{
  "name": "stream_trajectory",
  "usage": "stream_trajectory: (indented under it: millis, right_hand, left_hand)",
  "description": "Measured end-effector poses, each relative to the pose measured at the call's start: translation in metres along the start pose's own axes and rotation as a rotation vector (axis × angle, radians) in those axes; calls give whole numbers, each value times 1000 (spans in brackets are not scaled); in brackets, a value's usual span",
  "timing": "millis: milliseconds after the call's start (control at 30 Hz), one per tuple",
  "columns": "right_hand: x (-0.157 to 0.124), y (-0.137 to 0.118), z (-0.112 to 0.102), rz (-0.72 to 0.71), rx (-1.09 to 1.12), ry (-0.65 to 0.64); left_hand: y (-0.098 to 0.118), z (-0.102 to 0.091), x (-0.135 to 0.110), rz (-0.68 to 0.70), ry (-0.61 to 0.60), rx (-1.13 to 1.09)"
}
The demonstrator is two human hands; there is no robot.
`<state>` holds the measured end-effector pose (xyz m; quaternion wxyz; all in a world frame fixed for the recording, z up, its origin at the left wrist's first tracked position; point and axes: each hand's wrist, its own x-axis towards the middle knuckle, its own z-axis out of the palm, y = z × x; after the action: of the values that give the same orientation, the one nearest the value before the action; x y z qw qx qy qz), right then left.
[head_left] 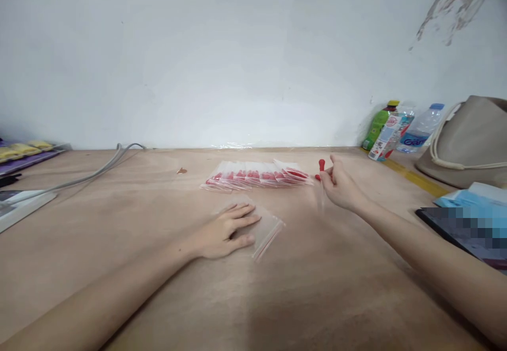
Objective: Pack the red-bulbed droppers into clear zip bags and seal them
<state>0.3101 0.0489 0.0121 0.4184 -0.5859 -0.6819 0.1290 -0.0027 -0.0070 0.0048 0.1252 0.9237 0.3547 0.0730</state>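
Note:
My left hand [229, 230] lies flat with its fingers spread on a clear zip-lock bag [268, 232], possibly a small stack of them, on the wooden table. Raised over the table to the right, my right hand [336, 185] pinches what look like droppers. One red rubber bulb [321, 164] stands up above the fingertips, and a second red end shows just left of them. Clear thin tubes hang below, blurred. Between and beyond my hands lies a row of overlapping zip-lock bags [253, 176] with red-bulbed pieces inside.
Bottles [382, 124], a printed carton [390, 137] and a beige bag [471, 140] stand at the back right. Nearer are a blue packet [473, 200] and a dark phone [455, 235]. A grey cable [91, 177] and a white power strip [27, 208] lie left. A wall rises behind.

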Motion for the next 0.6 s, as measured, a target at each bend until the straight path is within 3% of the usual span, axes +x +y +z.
stream_trajectory:
  millis: [67,133,200,300,367,467,600]
  right_hand:
    - [-18,-10,10,-51,312,-27]
    - [-34,-20,23,-4,535,-131]
    - [-46,-26,34,55,673,-179]
    - [-50,-26,44,147,801,-96]
    - [-49,-22,46,202,844,-44]
    - [-46,-20,47,251,855,-19]
    - [-47,-23,48,281,865,14]
  left_hand:
    - [14,8,1,-203,71,-22]
    - [24,11,1,-304,98,-43]
    - [26,8,1,-237,145,-13]
    - [16,2,1,33,181,88]
    - [8,0,1,127,132,111]
    - [1,2,2,99,58,81]
    - [2,6,4,54,45,50]
